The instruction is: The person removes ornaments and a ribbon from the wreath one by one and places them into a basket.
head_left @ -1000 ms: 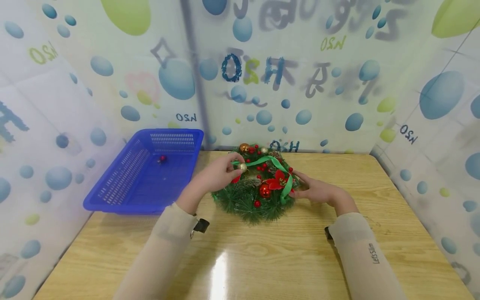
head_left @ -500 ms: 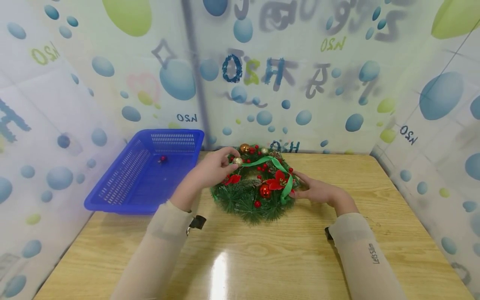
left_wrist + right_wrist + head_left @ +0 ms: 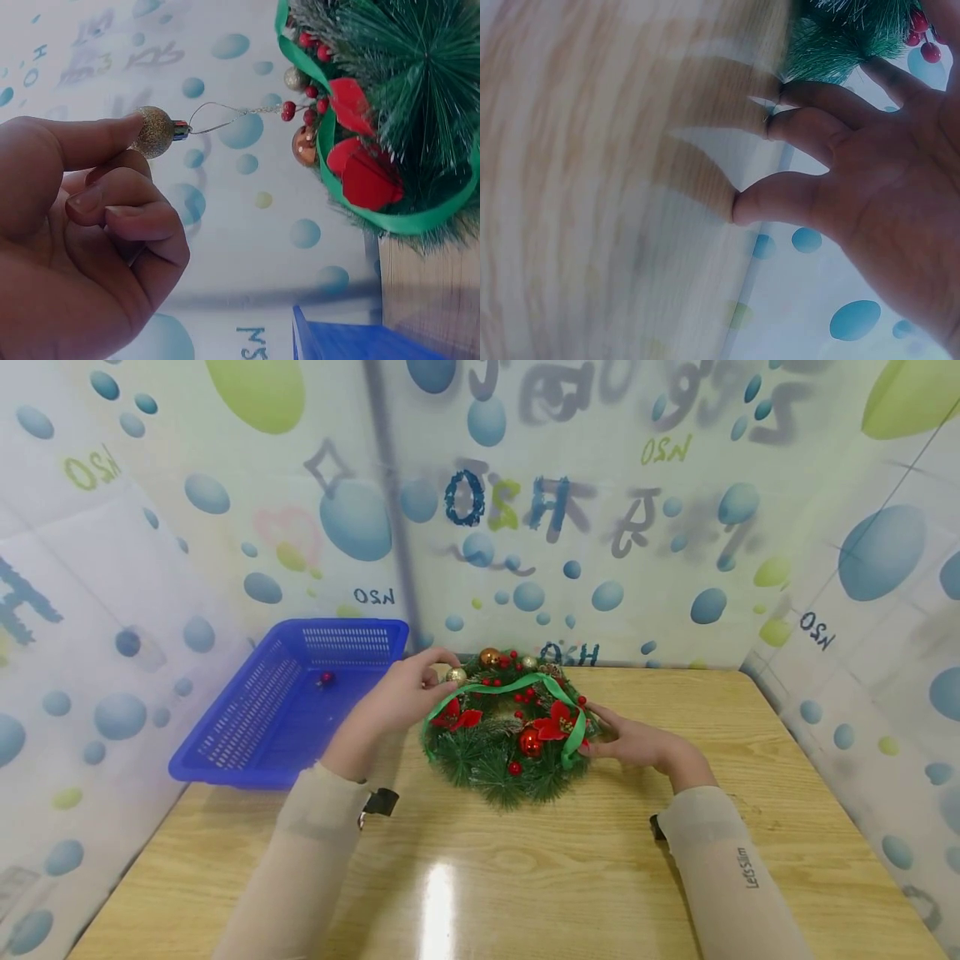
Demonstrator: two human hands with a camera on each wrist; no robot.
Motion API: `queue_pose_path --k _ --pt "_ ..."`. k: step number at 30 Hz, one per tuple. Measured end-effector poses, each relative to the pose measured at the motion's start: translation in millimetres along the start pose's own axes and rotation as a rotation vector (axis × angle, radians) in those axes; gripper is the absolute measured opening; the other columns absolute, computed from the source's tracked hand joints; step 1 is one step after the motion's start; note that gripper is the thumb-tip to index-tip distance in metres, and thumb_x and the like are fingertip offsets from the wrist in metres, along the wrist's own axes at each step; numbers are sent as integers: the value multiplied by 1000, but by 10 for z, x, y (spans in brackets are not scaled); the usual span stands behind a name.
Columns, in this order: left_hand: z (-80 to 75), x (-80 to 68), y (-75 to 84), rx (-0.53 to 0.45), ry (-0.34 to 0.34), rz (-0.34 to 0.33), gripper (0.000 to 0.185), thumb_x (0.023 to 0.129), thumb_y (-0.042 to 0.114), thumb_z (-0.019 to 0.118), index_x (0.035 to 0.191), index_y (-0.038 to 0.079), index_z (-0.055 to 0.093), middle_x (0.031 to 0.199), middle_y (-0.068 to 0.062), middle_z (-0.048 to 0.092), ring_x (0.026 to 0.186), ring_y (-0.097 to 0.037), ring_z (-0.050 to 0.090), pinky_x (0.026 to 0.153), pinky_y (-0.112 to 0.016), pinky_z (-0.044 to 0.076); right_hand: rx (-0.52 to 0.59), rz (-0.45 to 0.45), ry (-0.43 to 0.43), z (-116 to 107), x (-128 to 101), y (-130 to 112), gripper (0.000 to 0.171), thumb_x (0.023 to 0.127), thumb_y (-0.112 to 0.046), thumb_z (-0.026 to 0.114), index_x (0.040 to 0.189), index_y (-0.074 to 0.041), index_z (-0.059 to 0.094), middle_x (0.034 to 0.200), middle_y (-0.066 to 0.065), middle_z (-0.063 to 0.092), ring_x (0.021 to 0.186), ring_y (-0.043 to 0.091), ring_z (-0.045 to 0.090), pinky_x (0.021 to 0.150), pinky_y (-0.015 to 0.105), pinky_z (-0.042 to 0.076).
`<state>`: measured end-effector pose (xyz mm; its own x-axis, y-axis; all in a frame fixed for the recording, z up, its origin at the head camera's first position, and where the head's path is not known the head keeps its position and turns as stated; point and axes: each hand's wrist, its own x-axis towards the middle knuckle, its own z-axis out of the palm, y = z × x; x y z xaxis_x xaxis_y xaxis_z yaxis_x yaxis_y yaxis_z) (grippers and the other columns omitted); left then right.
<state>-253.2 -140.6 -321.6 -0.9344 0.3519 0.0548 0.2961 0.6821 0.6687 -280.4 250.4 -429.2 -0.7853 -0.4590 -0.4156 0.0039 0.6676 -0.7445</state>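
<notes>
My left hand [image 3: 405, 692] pinches a gold glitter bauble [image 3: 154, 133] between thumb and finger, over the left side of the wreath [image 3: 491, 764]. From the bauble's cap a thin wire loop [image 3: 214, 112] stretches toward the wreath's red berries in the left wrist view. Green ribbon [image 3: 487, 690] arches across the wreath, beside red poinsettias [image 3: 555, 721] and a shiny red bauble [image 3: 530, 742]. At the wreath's right edge rests my right hand [image 3: 641, 743], fingers spread. Several of its fingertips [image 3: 744, 206] touch the table in the right wrist view.
A blue plastic basket [image 3: 360, 777] stands on the left of the wooden table [image 3: 540, 885], with a small red bauble [image 3: 326, 678] inside. Behind the table hangs a patterned curtain [image 3: 630, 552], close to the wreath's far side.
My left hand has moved left with the gold bauble, from over the ribbon to the wreath's left side. More of the left poinsettia and ribbon now shows. My right hand stays put.
</notes>
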Motion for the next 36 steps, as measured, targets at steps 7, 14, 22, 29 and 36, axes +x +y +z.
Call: queue_pose_path --k 7,14,22,29,36 --pt "-146 -47 -122 8 39 -44 32 109 24 63 140 17 58 78 -5 59 64 -20 51 60 -34 43 -1 7 -2 2 -10 -18 103 102 -54 67 173 -31 -4 178 24 5 160 51 25 118 71 38" --pt "-388 -114 -253 17 62 -112 32 109 25 62 140 18 57 103 -15 75 86 -29 72 72 -41 57 7 13 -1 4 1 -20 103 102 -54 67 172 -32 -4 178 24 5 161 51 23 116 71 40" --pt "-764 -121 -511 93 82 -137 34 109 28 61 141 15 57 76 -1 56 60 -16 46 55 -33 42 16 13 -7 3 19 -8 104 102 -55 68 172 -32 -5 179 23 3 162 52 16 119 73 34" --pt "-1049 -62 -794 99 103 -192 39 108 31 62 140 9 56 72 1 55 60 -15 51 55 -35 45 16 16 -7 8 10 -20 103 102 -55 68 172 -32 -4 179 23 3 163 52 11 121 75 31" --pt "-1097 103 -1133 98 54 -272 43 108 33 62 140 4 56 119 -23 67 76 -21 63 70 -35 51 2 14 -2 16 -16 -37 103 102 -55 67 172 -32 -5 178 25 6 161 52 22 118 73 36"
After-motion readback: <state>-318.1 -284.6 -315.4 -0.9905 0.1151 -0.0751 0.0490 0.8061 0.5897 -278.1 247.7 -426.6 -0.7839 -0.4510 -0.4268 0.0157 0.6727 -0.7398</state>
